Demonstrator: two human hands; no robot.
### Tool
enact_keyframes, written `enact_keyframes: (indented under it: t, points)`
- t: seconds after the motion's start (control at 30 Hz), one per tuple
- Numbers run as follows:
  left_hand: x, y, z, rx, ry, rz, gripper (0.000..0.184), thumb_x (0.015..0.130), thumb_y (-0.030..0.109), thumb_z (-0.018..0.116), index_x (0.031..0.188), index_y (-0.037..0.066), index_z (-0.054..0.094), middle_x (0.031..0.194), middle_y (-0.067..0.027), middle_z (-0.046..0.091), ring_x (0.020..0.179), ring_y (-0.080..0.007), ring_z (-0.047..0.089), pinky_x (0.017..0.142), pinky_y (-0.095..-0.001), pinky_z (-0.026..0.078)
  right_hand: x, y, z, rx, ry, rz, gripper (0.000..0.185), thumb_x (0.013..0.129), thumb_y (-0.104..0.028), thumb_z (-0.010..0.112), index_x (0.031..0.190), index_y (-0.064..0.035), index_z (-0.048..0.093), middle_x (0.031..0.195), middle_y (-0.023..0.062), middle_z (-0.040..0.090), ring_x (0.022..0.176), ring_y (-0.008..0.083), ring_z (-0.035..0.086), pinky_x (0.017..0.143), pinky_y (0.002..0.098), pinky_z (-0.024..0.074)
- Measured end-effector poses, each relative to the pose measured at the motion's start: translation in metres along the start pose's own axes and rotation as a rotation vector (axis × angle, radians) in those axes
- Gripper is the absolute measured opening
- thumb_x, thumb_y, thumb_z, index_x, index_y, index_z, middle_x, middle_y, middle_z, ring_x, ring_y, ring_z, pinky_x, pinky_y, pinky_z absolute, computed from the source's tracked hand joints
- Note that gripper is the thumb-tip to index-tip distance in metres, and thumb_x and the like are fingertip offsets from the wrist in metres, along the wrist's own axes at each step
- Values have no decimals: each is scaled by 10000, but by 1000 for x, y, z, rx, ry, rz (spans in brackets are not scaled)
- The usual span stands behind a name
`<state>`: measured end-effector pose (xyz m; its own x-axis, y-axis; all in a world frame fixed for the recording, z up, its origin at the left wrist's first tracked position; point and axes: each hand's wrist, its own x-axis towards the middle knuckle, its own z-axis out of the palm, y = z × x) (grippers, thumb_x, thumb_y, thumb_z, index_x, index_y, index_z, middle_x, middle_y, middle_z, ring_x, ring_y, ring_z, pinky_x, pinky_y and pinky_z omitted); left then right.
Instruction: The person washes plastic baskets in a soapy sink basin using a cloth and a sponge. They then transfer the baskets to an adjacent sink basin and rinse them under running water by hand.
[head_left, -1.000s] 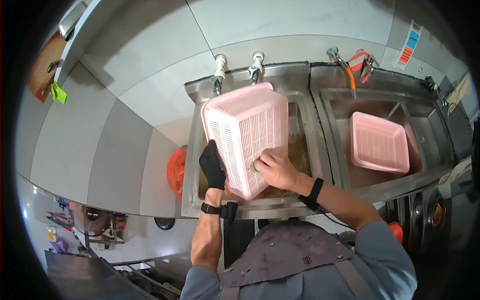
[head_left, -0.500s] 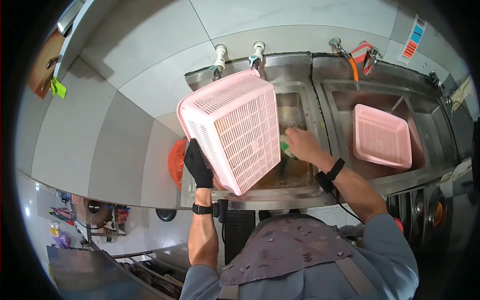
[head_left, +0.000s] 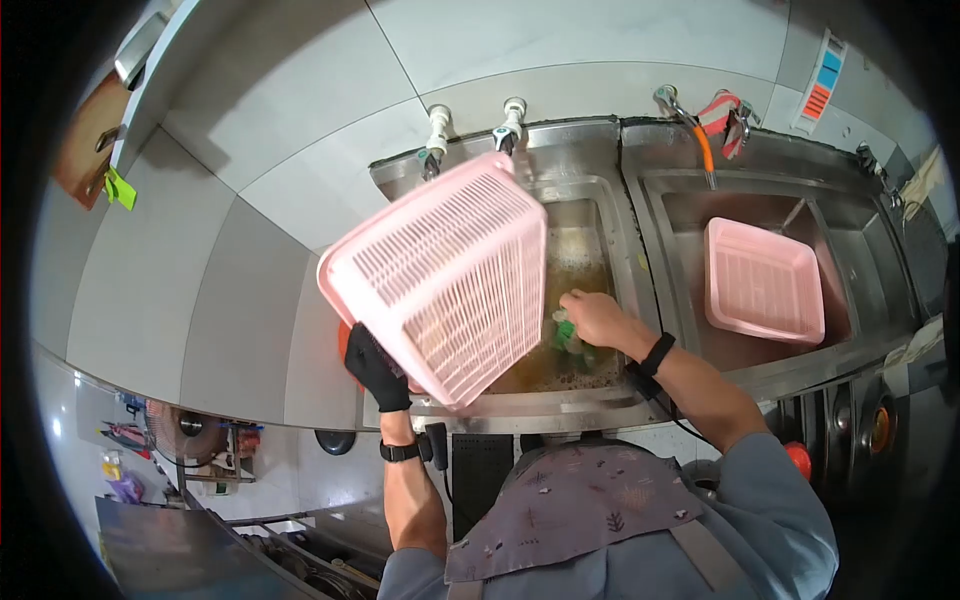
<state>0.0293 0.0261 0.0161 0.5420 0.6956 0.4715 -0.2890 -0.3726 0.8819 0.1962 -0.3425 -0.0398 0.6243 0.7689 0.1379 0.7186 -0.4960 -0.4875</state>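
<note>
My left hand (head_left: 374, 368), in a black glove, is closed on the lower left rim of a pink slotted plastic basket (head_left: 470, 300). The basket is held tilted over the left sink (head_left: 607, 200), its slatted bottom turned toward my right hand. My bare right hand (head_left: 596, 320) is closed on a green and whitish scouring pad (head_left: 566, 338), partly hidden and somewhat blurred. It hangs just above brownish, foamy water (head_left: 580, 250), apart from the basket.
A second pink basin (head_left: 765, 280) lies in the right sink (head_left: 680, 215). Taps stand along the back wall, one with an orange hose (head_left: 706, 150). Part of a red bag (head_left: 347, 345) shows behind my left hand.
The basket has shifted left and toward me, and its slotted long side now faces up more. My right hand has moved down a little with the scouring pad.
</note>
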Motion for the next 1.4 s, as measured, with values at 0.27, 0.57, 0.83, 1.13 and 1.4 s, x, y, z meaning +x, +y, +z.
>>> enact_keyframes:
  t: [0.27, 0.57, 0.83, 1.13, 1.4]
  points:
    - [-3, 29, -15, 313, 172, 229, 320, 943, 227, 746, 1093, -54, 709, 1022, -133, 752, 906, -229, 718, 773, -395, 595, 7, 9, -4, -75, -146, 32, 175, 859, -65, 587, 1005, 24, 621, 971, 244, 689, 911, 461, 665, 788, 541, 529]
    - [-31, 4, -42, -2, 25, -51, 295, 967, 230, 702, 1097, -35, 699, 1031, -117, 742, 921, -226, 712, 781, -395, 590, 4, 27, 4, -141, -267, 102, 279, 853, -60, 607, 1115, 20, 655, 1071, 249, 692, 993, 436, 670, 856, 516, 538]
    - [-37, -5, -36, -93, -21, -155, 276, 988, 232, 663, 1102, -18, 689, 1040, -103, 734, 933, -224, 707, 789, -395, 586, 6, 36, 21, -111, -235, 74, 199, 846, -63, 611, 1028, 2, 660, 1029, 224, 701, 978, 418, 677, 837, 517, 545]
    - [-49, -20, -40, -256, -88, -359, 260, 1012, 235, 619, 1106, 1, 679, 1049, -88, 725, 947, -221, 702, 798, -394, 582, 3, 28, 16, -200, -298, 94, 226, 872, -134, 639, 1041, -7, 717, 1020, 233, 716, 992, 423, 675, 860, 497, 544]
    - [-25, -22, -10, -594, 22, -586, 250, 1033, 237, 580, 1111, 17, 670, 1057, -74, 717, 960, -218, 697, 805, -394, 578, 40, -32, -70, 1095, 25, 324, 506, 1067, -419, 502, 1296, 9, 646, 1157, 130, 712, 1011, 222, 689, 909, 338, 544]
